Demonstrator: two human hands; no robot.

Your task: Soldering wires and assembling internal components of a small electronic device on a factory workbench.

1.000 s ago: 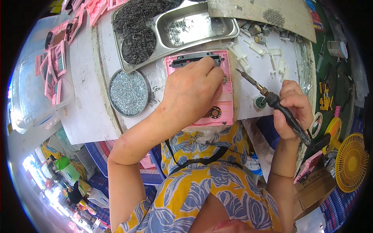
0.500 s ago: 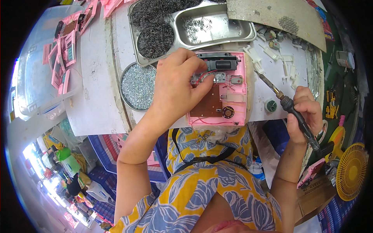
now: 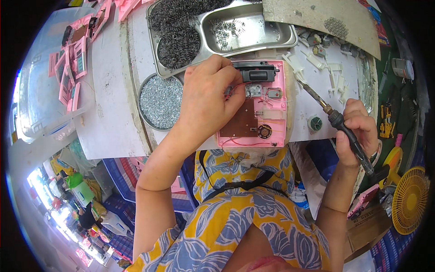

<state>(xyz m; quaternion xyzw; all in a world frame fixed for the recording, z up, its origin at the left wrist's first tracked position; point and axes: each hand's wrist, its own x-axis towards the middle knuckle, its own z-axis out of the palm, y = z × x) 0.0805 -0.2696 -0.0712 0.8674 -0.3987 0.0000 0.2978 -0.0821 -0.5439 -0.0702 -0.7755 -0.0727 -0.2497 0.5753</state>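
A pink plastic casing (image 3: 279,113) lies on the bench in front of me. Inside it are a brown circuit board (image 3: 239,121), a black battery-box-like part (image 3: 258,75), a small round speaker (image 3: 265,131) and thin wires. My left hand (image 3: 205,93) reaches over the casing's left side, thumb and fingertips pinched on a thin red wire (image 3: 238,86) beside the black part; the exact grip is partly hidden. To the right of the casing, my right hand (image 3: 360,129) is closed around the dark handle of a soldering iron (image 3: 348,130). Its tip points up and left, apart from the casing.
Left of the casing stands a round tin (image 3: 161,102) of small metal screws. Behind are a metal tray (image 3: 249,49) with dark springs and a flat board (image 3: 312,18). White plastic pieces (image 3: 335,75) and a small green-topped spool (image 3: 315,122) lie right. A yellow fan (image 3: 410,199) stands lower right.
My left fingertips have shifted slightly left and drawn closer together at the red wire. The casing has moved a little left. My right hand and the soldering iron have barely moved.
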